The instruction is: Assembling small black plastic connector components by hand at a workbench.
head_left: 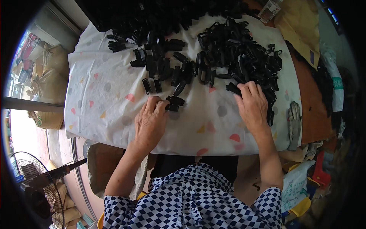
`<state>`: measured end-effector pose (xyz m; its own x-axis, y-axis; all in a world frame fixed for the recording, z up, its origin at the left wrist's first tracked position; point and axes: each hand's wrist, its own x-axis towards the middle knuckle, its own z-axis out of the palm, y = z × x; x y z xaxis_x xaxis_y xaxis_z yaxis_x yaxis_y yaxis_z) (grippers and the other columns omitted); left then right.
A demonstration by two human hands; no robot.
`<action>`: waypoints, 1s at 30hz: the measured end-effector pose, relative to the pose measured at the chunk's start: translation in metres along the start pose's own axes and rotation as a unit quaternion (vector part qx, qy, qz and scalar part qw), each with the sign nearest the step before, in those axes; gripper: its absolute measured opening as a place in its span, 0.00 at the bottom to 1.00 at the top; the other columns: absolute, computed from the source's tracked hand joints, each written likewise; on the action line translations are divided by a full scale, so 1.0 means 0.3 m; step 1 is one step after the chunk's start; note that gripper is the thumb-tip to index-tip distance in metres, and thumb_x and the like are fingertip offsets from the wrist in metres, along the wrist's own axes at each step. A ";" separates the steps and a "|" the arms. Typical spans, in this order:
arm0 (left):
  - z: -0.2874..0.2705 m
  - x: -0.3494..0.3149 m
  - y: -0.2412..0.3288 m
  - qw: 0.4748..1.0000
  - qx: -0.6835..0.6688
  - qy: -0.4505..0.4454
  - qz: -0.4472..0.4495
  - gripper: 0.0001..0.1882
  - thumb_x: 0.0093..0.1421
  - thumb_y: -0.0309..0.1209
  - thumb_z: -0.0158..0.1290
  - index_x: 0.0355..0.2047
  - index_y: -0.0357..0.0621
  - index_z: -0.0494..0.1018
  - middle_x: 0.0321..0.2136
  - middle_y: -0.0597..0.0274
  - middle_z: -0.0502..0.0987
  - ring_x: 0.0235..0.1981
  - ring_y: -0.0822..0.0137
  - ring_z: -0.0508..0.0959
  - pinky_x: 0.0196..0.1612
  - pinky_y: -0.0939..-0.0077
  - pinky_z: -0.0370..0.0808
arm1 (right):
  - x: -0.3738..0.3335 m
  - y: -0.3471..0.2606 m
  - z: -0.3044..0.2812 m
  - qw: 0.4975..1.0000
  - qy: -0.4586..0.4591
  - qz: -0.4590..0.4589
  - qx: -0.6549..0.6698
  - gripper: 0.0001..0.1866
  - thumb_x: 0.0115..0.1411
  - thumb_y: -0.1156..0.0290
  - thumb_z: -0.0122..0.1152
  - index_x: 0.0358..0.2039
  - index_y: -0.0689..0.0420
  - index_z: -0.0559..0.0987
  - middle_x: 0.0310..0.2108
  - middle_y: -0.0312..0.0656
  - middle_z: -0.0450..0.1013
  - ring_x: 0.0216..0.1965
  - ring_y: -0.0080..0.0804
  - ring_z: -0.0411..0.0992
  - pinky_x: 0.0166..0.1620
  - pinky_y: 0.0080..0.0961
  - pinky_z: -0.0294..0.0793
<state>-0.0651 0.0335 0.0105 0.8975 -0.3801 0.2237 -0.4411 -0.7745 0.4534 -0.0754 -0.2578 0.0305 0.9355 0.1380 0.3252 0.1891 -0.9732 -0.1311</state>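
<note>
Small black oblong plastic pieces lie over the patterned cloth, with a large pile (240, 53) at the far right. My right hand (251, 105) is at the near edge of that pile. Its thumb and fingers close on one black plastic piece (233, 89), which sticks out to the left. My left hand (150, 120) rests on the cloth with its fingers curled down and pressed together. Two black pieces (175, 100) lie right beside its thumb. Its fingertips are partly hidden, so I cannot make out what they hold.
A white tablecloth (103, 126) with coloured shapes covers the table. A dark container (110, 13) of more black pieces stands at the far side. Grey gloves (294, 124) lie at the right edge. A black fan (38, 187) stands low on the left, near tied sacks (49, 84).
</note>
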 end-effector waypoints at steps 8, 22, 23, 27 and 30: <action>0.004 0.022 0.025 0.995 0.052 -0.059 0.065 0.12 0.49 0.27 0.60 0.34 0.43 0.72 0.34 0.60 0.71 0.38 0.57 0.75 0.39 0.64 0.73 | 0.047 0.043 0.047 0.987 -0.044 -0.105 -0.116 0.10 0.47 0.76 0.65 0.30 0.59 0.73 0.32 0.40 0.65 0.35 0.35 0.68 0.36 0.30 0.73; 0.045 -0.031 0.043 0.947 -0.282 -0.110 -0.112 0.20 0.51 0.24 0.59 0.46 0.40 0.70 0.35 0.58 0.76 0.37 0.66 0.76 0.42 0.73 0.72 | -0.043 -0.058 -0.019 0.732 -0.116 0.204 0.639 0.13 0.59 0.76 0.58 0.44 0.57 0.71 0.27 0.31 0.67 0.23 0.16 0.69 0.25 0.15 0.69; 0.052 -0.036 0.048 0.926 -0.322 -0.145 -0.135 0.23 0.51 0.26 0.59 0.48 0.40 0.70 0.37 0.57 0.76 0.39 0.67 0.76 0.45 0.73 0.72 | -0.061 -0.074 -0.008 0.693 -0.125 0.213 0.677 0.11 0.59 0.76 0.59 0.42 0.58 0.71 0.27 0.32 0.68 0.23 0.17 0.70 0.25 0.15 0.69; 0.098 -0.063 0.093 0.914 -0.368 -0.128 -0.117 0.20 0.51 0.24 0.58 0.46 0.41 0.72 0.36 0.58 0.76 0.38 0.68 0.75 0.45 0.74 0.72 | -0.133 -0.153 0.040 0.565 -0.147 0.249 0.773 0.07 0.59 0.78 0.59 0.36 0.58 0.70 0.28 0.37 0.72 0.26 0.23 0.75 0.28 0.18 0.75; 0.108 -0.065 0.115 0.942 -0.307 -0.103 -0.084 0.17 0.50 0.24 0.59 0.42 0.39 0.73 0.35 0.55 0.76 0.38 0.62 0.77 0.43 0.72 0.73 | -0.167 -0.198 0.053 0.503 -0.158 0.284 0.800 0.07 0.59 0.76 0.61 0.34 0.57 0.70 0.28 0.37 0.73 0.27 0.25 0.76 0.28 0.16 0.76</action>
<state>-0.0979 -0.0022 -0.0063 0.9080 -0.4173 -0.0379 -0.1541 -0.4167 0.8959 -0.1288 -0.2040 0.0070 0.9270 0.1897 -0.3234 -0.3749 0.4885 -0.7879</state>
